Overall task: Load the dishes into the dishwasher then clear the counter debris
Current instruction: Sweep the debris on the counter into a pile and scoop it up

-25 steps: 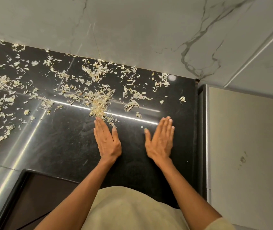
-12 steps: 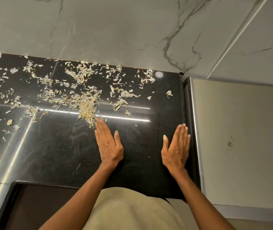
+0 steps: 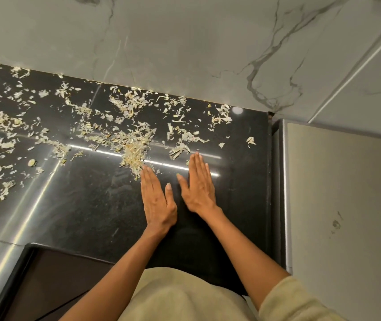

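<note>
Lying flat, both hands, left hand (image 3: 158, 202) and right hand (image 3: 198, 186), fingers straight, touch counter (image 3: 87, 205) beside debris (image 3: 134, 149).

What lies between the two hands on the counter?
Only bare black counter: the head view shows a narrow gap between left hand and right hand, no debris in it.

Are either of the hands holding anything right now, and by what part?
Nothing is held. The left hand and right hand lie flat and open on the black counter, near the scattered peelings.
</note>
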The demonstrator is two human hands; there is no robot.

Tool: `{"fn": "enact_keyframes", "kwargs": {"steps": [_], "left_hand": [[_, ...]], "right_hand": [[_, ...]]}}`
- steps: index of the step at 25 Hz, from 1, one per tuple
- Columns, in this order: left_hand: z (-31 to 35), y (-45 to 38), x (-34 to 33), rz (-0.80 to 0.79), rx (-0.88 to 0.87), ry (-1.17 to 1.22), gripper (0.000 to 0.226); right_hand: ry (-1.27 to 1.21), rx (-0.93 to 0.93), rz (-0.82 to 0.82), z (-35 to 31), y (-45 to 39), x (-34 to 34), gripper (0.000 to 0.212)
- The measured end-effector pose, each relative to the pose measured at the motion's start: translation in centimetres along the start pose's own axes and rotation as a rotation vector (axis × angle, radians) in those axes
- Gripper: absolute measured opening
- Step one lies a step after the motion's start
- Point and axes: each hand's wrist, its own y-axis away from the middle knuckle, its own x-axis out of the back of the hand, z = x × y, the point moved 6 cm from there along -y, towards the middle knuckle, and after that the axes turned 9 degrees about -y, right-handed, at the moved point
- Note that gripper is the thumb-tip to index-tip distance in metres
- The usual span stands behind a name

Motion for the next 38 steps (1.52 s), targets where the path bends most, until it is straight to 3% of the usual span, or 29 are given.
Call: {"fn": "enact_keyframes", "kwargs": {"steps": [2, 6, 10, 16, 19, 22, 27, 32, 38], "left_hand": [[0.1, -0.9, -0.1, 0.003, 0.027, 0.002, 0.07], [1.2, -2.5, -0.6, 0.014, 0.039, 0.007, 0.069], [1.8, -2.8, -1.1, 0.006, 0.045, -0.03, 0.07], [2.1, -3.0, -0.9, 0.023, 0.067, -0.016, 0.07], [1.8, -3.0, -0.8, 0.04, 0.071, 0.02, 0.069], [1.4, -2.9, -0.5, 0.057, 0.071, 0.053, 0.068], [1.4, -2.9, -0.4, 0.046, 0.052, 0.08, 0.069], [1.5, -2.6, -0.8, 0.035, 0.016, 0.056, 0.069], [1.8, -2.5, -0.5, 0.035, -0.038, 0.155, 0.069]], "right_hand": [[-0.133, 0.026, 0.103, 1.6, -0.5, 2.7, 0.068], [-0.01, -0.177, 0.336, 9.6, -1.8, 10.1, 0.071], [0.155, -0.318, 0.224, 13.9, -5.2, 13.1, 0.078], [0.247, -0.117, -0.011, 5.1, -9.3, 5.5, 0.089], [0.09, 0.032, -0.07, 1.3, -9.0, 2.1, 0.087], [-0.129, 0.107, -0.026, 1.0, -7.8, 3.4, 0.076], [-0.108, -0.024, 0.23, 7.2, 0.1, 8.0, 0.072], [0.058, -0.071, 0.183, 7.3, 4.2, 5.6, 0.077], [0.121, -0.106, 0.129, 1.6, 0.4, 1.3, 0.088]]}}
